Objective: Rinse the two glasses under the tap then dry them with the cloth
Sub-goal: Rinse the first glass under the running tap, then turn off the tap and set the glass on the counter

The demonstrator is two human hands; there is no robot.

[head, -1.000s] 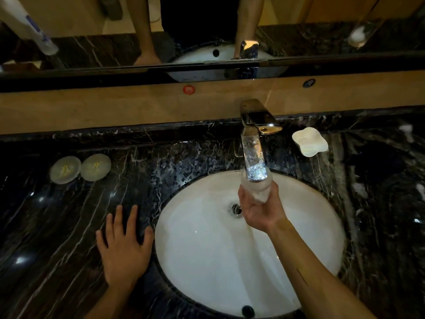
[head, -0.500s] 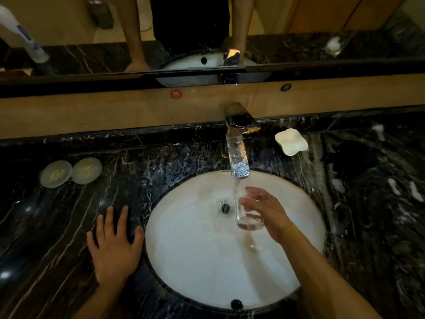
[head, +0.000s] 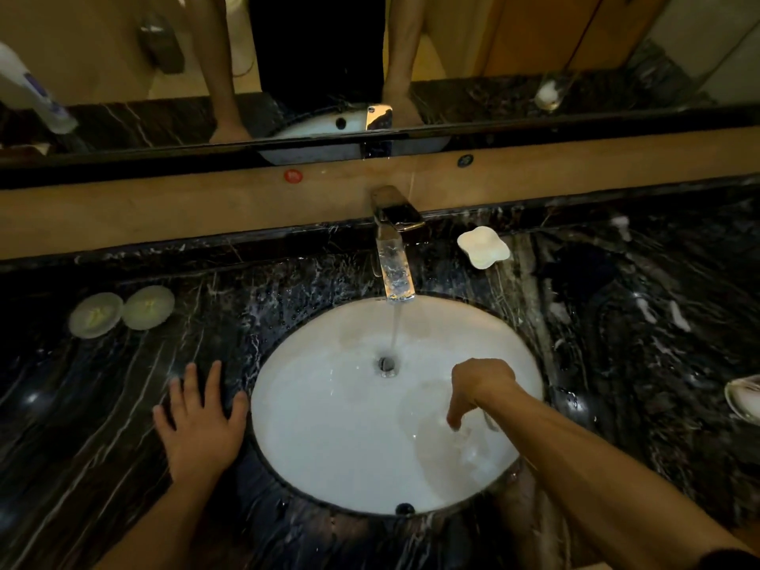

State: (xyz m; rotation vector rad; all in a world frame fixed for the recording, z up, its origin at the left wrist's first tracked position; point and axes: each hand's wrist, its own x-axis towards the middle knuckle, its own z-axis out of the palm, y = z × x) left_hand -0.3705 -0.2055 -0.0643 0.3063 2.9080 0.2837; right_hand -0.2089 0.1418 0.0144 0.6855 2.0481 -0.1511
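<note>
My right hand (head: 481, 386) hangs over the right side of the white sink (head: 329, 425), fingers curled down around a clear glass (head: 466, 444). The glass is blurred and tipped downward inside the bowl, away from the water. The chrome tap (head: 395, 257) runs a thin stream (head: 395, 331) onto the drain (head: 386, 363). My left hand (head: 201, 421) rests flat on the black marble counter (head: 82, 425) just left of the bowl. I see no cloth. A second glass shows only as a mirror reflection (head: 551, 94) at the upper right.
Two round pale discs (head: 121, 312) lie on the counter at the left. A white soap dish (head: 483, 246) sits right of the tap. A pale rounded object (head: 744, 399) is cut off at the right edge. The counter around the bowl is wet.
My right hand has carried the glass out from under the tap, lowered it toward the near right of the bowl and tipped it over. The left hand has stayed put.
</note>
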